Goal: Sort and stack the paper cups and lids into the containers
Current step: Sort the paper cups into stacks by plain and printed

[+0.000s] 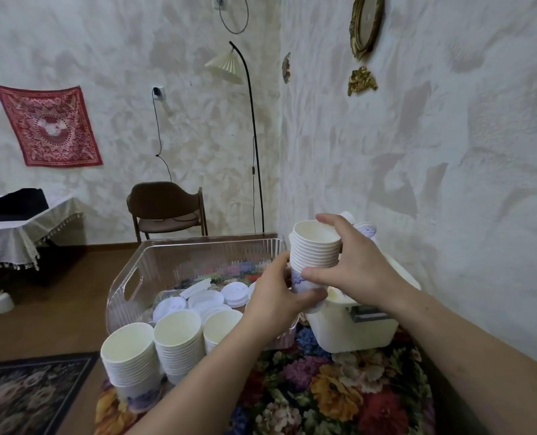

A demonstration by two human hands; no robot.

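Ahead of me a brown chair (166, 208) stands beside a floor lamp (226, 65); a red patterned cloth (49, 125) hangs on the wall, and a floral tablecloth (323, 394) lies below.

Two bare forearms enter from six o'clock. The left hand (276, 296) and right hand (351, 262) wear no gloves. No sleeves show.

Left hand (275, 296) covers the base of the held cup stack (315, 249), so its bottom cup count is unclear; right hand (351, 265) hides the stack's 3 o'clock side. White container (351, 328) interior mostly blocked by the right wrist, contents unreadable; cups behind the fingers at 1 o'clock only partly visible. Left forearm cuts across the third cup stack (221, 324) and the clear bin (198, 265) near corner. Lids (204, 299) overlap, count unclear. Both forearms cut off at the bottom edge. Tablecloth (323, 394) runs off the bottom.
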